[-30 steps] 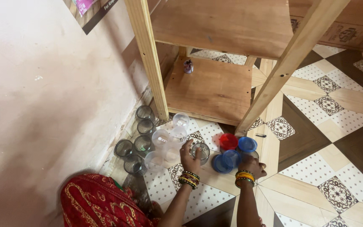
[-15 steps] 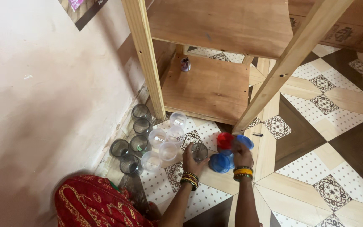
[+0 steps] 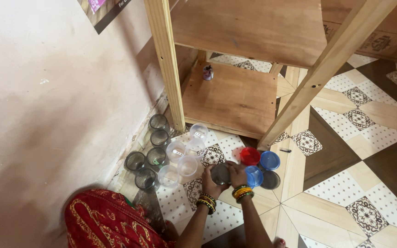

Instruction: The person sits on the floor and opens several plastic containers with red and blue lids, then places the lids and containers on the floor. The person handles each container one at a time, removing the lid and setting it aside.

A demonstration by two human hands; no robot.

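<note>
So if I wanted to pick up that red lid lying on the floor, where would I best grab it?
Take the red lid by its round rim, fingers on opposite edges, coming straight down from above. It lies flat on the tiled floor, so only the top and rim are reachable. A blue lid sits close on its right, so pinching front to back probably leaves more finger room.

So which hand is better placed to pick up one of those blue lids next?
Probably the right hand. It sits right beside the blue lid, while the left hand cups the far side of the small jar, away from the lids.
</note>
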